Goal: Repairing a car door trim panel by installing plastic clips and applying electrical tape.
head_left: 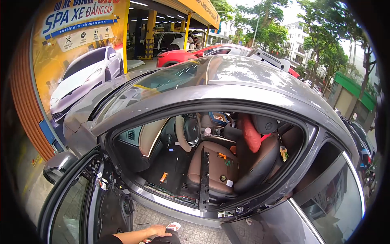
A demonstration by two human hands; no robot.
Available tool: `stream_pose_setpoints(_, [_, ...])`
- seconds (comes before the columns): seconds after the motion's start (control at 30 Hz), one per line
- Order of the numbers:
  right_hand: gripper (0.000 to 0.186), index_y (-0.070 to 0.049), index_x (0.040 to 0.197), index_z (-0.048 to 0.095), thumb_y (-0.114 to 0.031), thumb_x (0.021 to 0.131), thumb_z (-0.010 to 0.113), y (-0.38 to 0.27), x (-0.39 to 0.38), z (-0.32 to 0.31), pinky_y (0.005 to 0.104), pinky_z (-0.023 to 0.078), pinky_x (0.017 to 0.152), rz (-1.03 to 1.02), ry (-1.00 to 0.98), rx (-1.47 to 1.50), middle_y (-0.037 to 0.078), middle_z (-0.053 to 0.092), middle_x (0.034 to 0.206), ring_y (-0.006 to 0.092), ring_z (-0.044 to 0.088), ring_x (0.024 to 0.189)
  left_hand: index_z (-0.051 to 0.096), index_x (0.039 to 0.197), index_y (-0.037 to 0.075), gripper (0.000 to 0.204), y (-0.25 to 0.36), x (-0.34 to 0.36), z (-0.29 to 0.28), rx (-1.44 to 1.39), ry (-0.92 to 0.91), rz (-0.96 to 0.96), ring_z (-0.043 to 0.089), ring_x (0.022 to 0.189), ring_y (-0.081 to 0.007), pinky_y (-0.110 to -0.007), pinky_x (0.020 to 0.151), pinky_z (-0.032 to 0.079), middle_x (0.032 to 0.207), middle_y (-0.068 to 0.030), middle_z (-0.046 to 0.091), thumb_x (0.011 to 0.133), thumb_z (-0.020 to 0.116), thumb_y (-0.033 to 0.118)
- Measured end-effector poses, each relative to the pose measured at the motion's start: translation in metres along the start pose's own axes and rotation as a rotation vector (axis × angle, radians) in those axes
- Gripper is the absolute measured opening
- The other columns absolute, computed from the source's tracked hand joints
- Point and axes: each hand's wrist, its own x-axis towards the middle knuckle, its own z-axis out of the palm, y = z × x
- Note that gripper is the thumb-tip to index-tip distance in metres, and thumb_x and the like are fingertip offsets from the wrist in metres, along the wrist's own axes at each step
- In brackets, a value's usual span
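Note:
My left hand [159,231] reaches in from the lower edge and lies over the dark cloth at my knee, fingers stretched out with nothing visible in them. Just beyond it is a white rounded thing with red marks [173,225], too cut off to name. My right hand is out of the picture. Ahead, a long black trim strip [204,179] leans upright from the door sill [170,209] against the brown driver's seat [203,162]. An orange-handled tool [222,155], a small round roll [223,178] and a white square piece [229,183] rest on the seat.
The front door [109,207] stands open at left, inner parts and wires exposed. An orange-handled screwdriver [163,177] lies on the footwell floor near bare wiring [170,194] along the sill. Beyond are the steering wheel [183,134] and a red cushion [252,134]. The rear door [325,199] juts out at right.

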Motion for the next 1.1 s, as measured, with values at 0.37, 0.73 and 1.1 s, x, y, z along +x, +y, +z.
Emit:
stream_pose_setpoints(0.37, [0.044,-0.003,0.123,0.064,-0.037,0.097,0.060,-0.194,0.122,-0.008,0.0362,0.047,0.096,-0.111,-0.157,-0.208,0.016,0.068,0.111,0.0276,0.061,0.110,0.070,0.106,0.001,0.066,-0.045,0.059,-0.063,-0.165,-0.102,0.238,0.057,0.101,-0.0298,-0.045,0.085,0.046,0.109,-0.0138,0.064,0.090,0.048,0.061])
stream_pose_setpoints(0.73, [0.037,-0.002,0.108,0.071,-0.035,0.097,0.061,-0.265,0.172,-0.011,0.0304,0.049,0.085,-0.029,-0.267,-0.077,0.007,0.070,0.095,0.0146,0.061,0.095,0.069,0.096,0.001,0.037,-0.134,0.063,-0.123,-0.292,-0.478,0.461,0.057,0.072,-0.0187,-0.040,0.065,0.046,0.080,-0.0065,0.066,0.100,0.051,0.033])
stream_pose_setpoints(1.1, [0.051,-0.007,0.110,0.072,-0.051,0.097,0.051,-0.214,-0.066,0.073,0.0401,0.050,0.087,0.543,0.024,0.347,0.016,0.073,0.104,0.0293,0.068,0.099,0.069,0.118,0.007,0.056,0.010,0.103,-0.198,0.731,-1.010,0.436,0.064,0.099,-0.0252,-0.047,0.087,0.049,0.111,-0.0196,0.069,0.091,0.057,0.054])
